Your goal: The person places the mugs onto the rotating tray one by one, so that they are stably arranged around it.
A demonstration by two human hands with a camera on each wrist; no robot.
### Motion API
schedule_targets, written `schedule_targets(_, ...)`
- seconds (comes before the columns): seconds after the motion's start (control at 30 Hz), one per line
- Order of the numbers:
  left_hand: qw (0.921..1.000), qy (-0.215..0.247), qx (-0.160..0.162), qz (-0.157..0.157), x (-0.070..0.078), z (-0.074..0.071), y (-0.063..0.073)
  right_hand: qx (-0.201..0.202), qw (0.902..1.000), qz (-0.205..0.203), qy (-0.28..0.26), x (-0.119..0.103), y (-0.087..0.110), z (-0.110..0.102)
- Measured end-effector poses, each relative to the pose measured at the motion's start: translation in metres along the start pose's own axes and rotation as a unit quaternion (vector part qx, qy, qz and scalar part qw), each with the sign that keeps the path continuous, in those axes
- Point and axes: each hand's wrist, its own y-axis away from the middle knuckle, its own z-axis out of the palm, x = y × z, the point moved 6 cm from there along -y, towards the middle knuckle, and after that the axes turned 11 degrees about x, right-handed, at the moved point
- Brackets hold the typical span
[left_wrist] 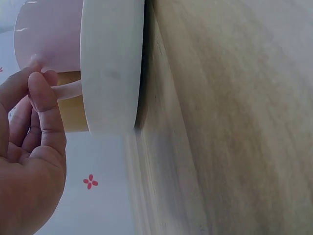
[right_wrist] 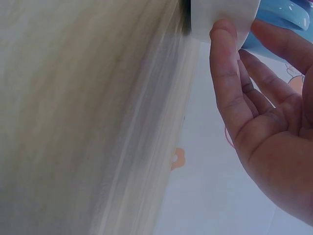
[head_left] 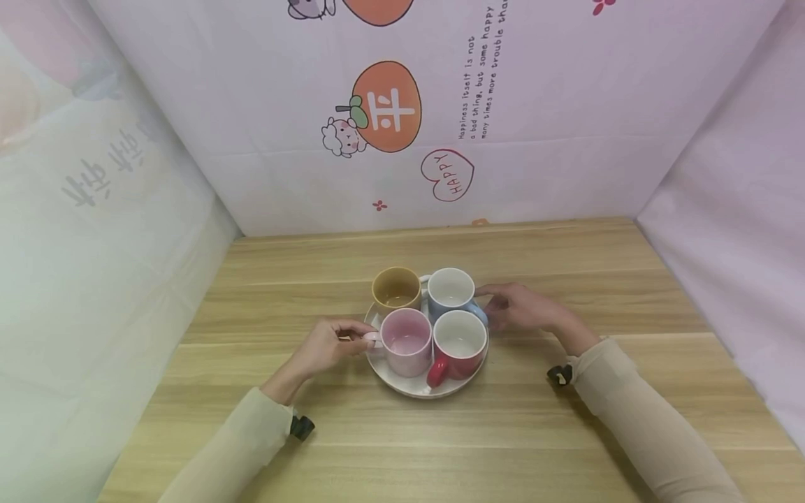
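Note:
On a round white tray [head_left: 409,390] stand a pink mug [head_left: 407,362], a mustard-yellow mug [head_left: 395,304], a light blue mug [head_left: 440,309] and a red mug [head_left: 470,368], all upright and close together. My left hand [head_left: 328,344] pinches the pink mug's handle [left_wrist: 68,90] between thumb and fingers, at the tray's left side. Over on the right, my right hand [head_left: 523,307] reaches to the blue mug with extended fingers. In the right wrist view its thumb [right_wrist: 225,54] touches the tray's white side wall, while the index finger lies by the blue mug.
The tray sits mid-way on a wooden table [head_left: 409,461]. A printed white cloth [head_left: 547,105] rises behind the table's back edge, with more cloth at the left and right sides. Dark wrist straps [head_left: 302,427] show at both sleeves.

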Motion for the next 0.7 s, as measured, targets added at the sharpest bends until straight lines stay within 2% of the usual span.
schedule_targets(0.17, 0.9998, -0.013, -0.012, 0.007, -0.0028, -0.0003, -0.0057, 0.002, 1.0, -0.008, 0.002, 0.0005, 0.0006, 0.0009)
schedule_targets(0.33, 0.9991, -0.01, -0.038, 0.016, -0.0023, -0.0007, -0.0096, 0.0, 0.9999, -0.013, -0.003, -0.0015, 0.0014, 0.0011)
schedule_targets(0.57, 0.9978, 0.007, -0.059, 0.03, 0.0008, -0.0028, -0.0103, 0.002, 0.9999, -0.013, 0.002, -0.0014, 0.0018, 0.0013)
schedule_targets(0.7, 0.9976, 0.009, -0.065, 0.025, -0.0024, -0.006, -0.0099, 0.003, 0.9999, -0.014, 0.005, -0.0009, 0.0017, 0.0005)
